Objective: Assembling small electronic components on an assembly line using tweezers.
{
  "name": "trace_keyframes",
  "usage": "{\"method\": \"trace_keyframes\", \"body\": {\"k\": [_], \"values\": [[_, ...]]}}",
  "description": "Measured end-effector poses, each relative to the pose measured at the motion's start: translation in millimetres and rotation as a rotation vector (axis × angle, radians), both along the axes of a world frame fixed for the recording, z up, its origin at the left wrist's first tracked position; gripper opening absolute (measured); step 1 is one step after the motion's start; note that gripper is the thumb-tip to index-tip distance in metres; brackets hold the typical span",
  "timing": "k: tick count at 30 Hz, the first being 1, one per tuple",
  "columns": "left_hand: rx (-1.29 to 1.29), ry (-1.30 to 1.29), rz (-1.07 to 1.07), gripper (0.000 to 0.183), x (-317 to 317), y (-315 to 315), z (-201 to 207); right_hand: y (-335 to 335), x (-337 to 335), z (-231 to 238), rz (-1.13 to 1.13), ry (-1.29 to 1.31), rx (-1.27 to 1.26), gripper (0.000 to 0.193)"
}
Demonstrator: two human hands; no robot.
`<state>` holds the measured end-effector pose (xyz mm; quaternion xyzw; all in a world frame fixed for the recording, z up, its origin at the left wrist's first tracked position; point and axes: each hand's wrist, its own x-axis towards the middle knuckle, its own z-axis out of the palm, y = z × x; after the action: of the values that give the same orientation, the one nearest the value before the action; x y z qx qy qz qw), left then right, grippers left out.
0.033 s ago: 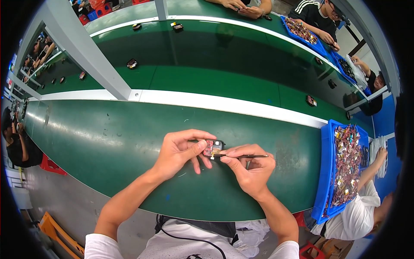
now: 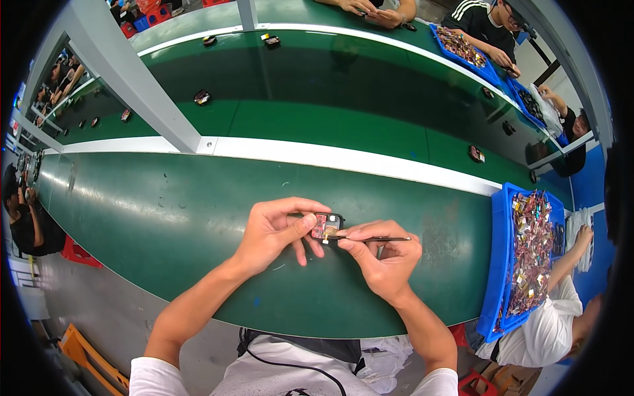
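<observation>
My left hand (image 2: 281, 231) grips a small black-cased electronic device (image 2: 328, 226) by its left side, thumb on top and the other fingers behind and below it. The case is open, showing a reddish circuit board, a white square part and a yellowish piece near its lower edge. My right hand (image 2: 385, 256) pinches a slim dark tool (image 2: 389, 238), apparently tweezers, held almost level like a pen. The tool's tip reaches the lower right part of the device; fingers partly hide the contact. Both hands are above the green worktable (image 2: 198, 218).
A blue bin (image 2: 498, 264) heaped with small wired parts stands at the table's right end. Beyond a white rail (image 2: 290, 152) runs a green conveyor (image 2: 317, 125) carrying several devices. A grey post (image 2: 125, 79) rises at left. Co-workers sit to the right, left and across.
</observation>
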<state>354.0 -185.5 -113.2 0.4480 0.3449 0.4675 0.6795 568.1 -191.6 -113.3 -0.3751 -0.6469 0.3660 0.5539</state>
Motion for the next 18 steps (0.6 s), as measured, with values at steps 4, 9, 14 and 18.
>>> {"method": "trace_keyframes", "body": {"k": [4, 9, 14, 18], "values": [[-0.006, -0.005, -0.005, 0.027, -2.6, 0.4, -0.1, 0.3, -1.0, 1.6, -0.001, -0.008, 0.013, 0.014], [-0.012, 0.006, -0.005, 0.027, -2.6, 0.0, 1.6, 0.4, -1.1, 3.0, 0.006, 0.001, -0.031, 0.014], [-0.011, 0.016, 0.005, 0.027, -1.6, -1.2, 2.6, 1.1, 2.2, 1.0, 0.027, 0.030, -0.134, 0.014], [0.004, 0.032, 0.001, 0.025, -1.9, -1.2, 4.4, 1.3, 3.0, 1.8, 0.048, 0.008, -0.107, 0.013]]}}
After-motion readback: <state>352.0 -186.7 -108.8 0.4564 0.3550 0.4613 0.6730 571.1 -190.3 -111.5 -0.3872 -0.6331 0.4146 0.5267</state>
